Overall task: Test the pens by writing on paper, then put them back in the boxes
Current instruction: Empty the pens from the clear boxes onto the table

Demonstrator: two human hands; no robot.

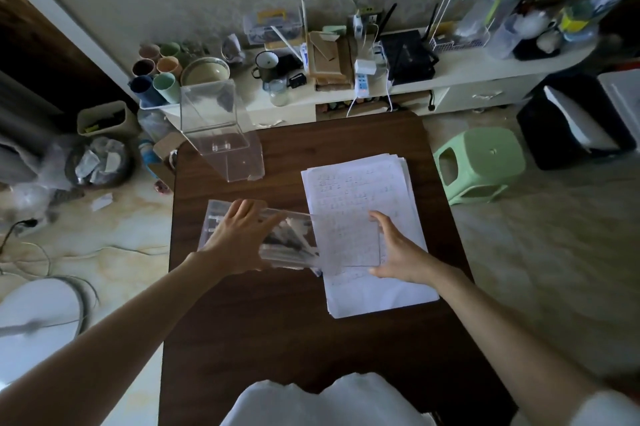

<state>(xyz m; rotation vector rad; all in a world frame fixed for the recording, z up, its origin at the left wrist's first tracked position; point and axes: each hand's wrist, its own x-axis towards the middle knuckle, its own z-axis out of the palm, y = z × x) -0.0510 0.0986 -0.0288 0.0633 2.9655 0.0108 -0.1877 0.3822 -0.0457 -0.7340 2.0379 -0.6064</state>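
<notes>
A clear plastic box (221,217) lies on its side on the dark wooden table (284,321), with several pens (291,245) inside it. My left hand (239,238) rests on top of this box with fingers spread. My right hand (398,252) grips the box's clear end or lid (349,242), which overlaps a stack of white paper (367,204) covered in faint writing. A second clear box (221,127) stands open at the table's far left corner and looks empty.
A green plastic stool (481,162) stands right of the table. A low white shelf (485,69) along the wall holds cups, a bowl, a router and power strips. Bins and cables lie on the floor to the left.
</notes>
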